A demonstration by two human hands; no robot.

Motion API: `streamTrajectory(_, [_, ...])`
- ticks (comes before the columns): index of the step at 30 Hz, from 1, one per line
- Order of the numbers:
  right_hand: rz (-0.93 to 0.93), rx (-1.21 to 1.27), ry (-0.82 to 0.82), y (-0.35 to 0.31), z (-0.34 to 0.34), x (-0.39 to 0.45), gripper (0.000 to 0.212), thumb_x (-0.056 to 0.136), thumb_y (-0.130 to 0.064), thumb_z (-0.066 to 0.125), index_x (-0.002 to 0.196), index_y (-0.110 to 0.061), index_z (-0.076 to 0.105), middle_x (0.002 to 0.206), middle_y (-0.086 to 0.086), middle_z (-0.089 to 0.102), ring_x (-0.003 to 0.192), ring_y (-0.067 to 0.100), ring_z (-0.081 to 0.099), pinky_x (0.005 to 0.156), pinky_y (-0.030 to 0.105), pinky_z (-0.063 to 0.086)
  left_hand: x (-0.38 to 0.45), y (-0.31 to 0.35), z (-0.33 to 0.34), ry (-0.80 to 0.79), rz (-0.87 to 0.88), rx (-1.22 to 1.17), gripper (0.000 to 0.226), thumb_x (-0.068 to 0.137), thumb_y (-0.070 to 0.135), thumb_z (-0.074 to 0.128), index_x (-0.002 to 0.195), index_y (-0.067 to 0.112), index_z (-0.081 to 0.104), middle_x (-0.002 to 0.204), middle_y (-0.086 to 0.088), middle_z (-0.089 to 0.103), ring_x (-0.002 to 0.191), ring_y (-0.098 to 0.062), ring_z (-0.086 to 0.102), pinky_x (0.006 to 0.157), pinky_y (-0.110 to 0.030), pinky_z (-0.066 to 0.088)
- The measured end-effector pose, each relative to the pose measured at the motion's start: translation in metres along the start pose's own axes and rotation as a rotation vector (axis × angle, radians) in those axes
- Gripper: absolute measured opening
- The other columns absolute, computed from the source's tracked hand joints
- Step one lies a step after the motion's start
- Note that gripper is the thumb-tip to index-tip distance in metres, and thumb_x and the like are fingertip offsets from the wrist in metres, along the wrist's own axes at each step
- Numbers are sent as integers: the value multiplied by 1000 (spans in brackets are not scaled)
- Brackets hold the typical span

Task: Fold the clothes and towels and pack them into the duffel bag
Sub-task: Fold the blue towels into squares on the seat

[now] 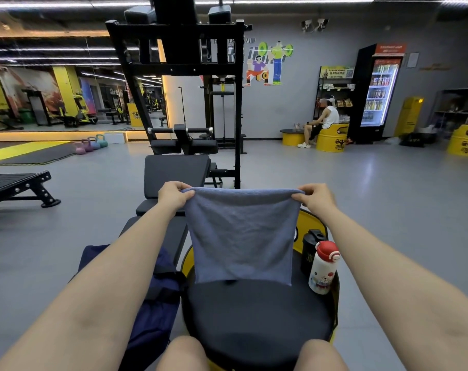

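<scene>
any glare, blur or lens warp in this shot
Head view: wide-angle warp bends the ceiling light strips and stretches the forearms at the edges; the lit drinks fridge throws a pale reflection on the grey floor; the blue-grey towel held by both hands is sharp, the far mirror wall soft.

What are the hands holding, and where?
Both hands, left and right, pinch the blue towel by its two top corners.
</scene>
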State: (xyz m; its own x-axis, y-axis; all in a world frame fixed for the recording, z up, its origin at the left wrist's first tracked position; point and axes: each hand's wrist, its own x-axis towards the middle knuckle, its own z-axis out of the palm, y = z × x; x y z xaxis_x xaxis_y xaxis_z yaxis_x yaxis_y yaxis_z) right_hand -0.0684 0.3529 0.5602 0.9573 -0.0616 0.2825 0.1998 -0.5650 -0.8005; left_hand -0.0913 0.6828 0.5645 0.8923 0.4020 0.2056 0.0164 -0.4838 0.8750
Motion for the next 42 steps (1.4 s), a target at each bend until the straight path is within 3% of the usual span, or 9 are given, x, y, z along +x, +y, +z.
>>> streamTrajectory(6, [6, 9, 88, 5, -3, -6, 12, 89, -15, 66, 98, -8, 70, 88, 4, 62, 85, 18, 53, 72, 26, 38, -4, 1, 3, -122, 4, 49, 26, 82, -4, 67, 105, 8, 66, 111, -14, 63, 107, -28, 58, 91, -34, 50])
streamTrajectory(14, [20, 63, 130, 20, -4, -17, 12, 85, -14, 69, 94, -6, 73, 84, 5, 64, 84, 18, 55, 72, 24, 37, -20, 2, 12, -29, 91, 254, 17, 87, 8, 65, 104, 5, 68, 100, -10, 64, 90, -19, 54, 75, -26, 42])
streamTrajectory(24, [134, 27, 110, 52, -3, -52, 16, 87, -21, 67, 80, -9, 59, 69, 3, 52, 75, 23, 51, 56, 26, 36, -51, -28, 18, -116, 120, 298, 15, 86, 15, 68, 96, 4, 68, 87, -7, 59, 86, -21, 54, 79, -28, 44])
streamTrajectory(26, [156, 41, 110, 57, 0, -61, 19, 88, -20, 66, 76, -12, 55, 68, 3, 51, 73, 24, 54, 57, 26, 43, -60, -35, 18, -126, 122, 307, 16, 87, 17, 67, 95, 4, 69, 84, -7, 58, 82, -19, 53, 78, -28, 43])
streamTrajectory(30, [170, 87, 108, 70, 3, -74, 24, 85, -19, 70, 69, -18, 53, 74, 11, 60, 81, 35, 62, 79, 47, 55, -77, -49, 19, -146, 134, 291, 13, 89, 19, 64, 94, 7, 67, 87, -4, 59, 87, -18, 53, 76, -26, 38])
streamTrajectory(34, [170, 105, 94, 76, 5, -91, 18, 87, -18, 69, 75, -13, 55, 72, 9, 57, 68, 25, 56, 68, 37, 52, -86, -65, 21, -176, 120, 204, 10, 90, 19, 64, 90, 9, 64, 86, -8, 63, 82, -20, 56, 78, -34, 48])
streamTrajectory(36, [184, 117, 87, 84, 8, -96, 18, 86, -18, 70, 76, -12, 56, 70, 8, 57, 70, 27, 57, 72, 42, 56, -89, -73, 24, -185, 86, 158, 14, 90, 18, 63, 94, 5, 66, 86, -11, 64, 74, -22, 57, 79, -37, 53])
streamTrajectory(39, [218, 124, 67, 100, 14, -100, 21, 84, -18, 72, 72, -16, 55, 78, 14, 61, 80, 34, 63, 80, 54, 55, -94, -85, 31, -224, 47, 109, 12, 91, 14, 62, 95, 4, 66, 88, -14, 62, 69, -23, 58, 58, -22, 57])
streamTrajectory(42, [233, 83, 45, 117, 25, -103, 18, 84, -20, 72, 74, -15, 57, 88, 19, 64, 88, 37, 64, 82, 53, 54, -101, -100, 43, -261, 7, 67, 8, 92, 9, 60, 96, 4, 64, 88, -15, 58, 75, -24, 55, 45, -16, 51])
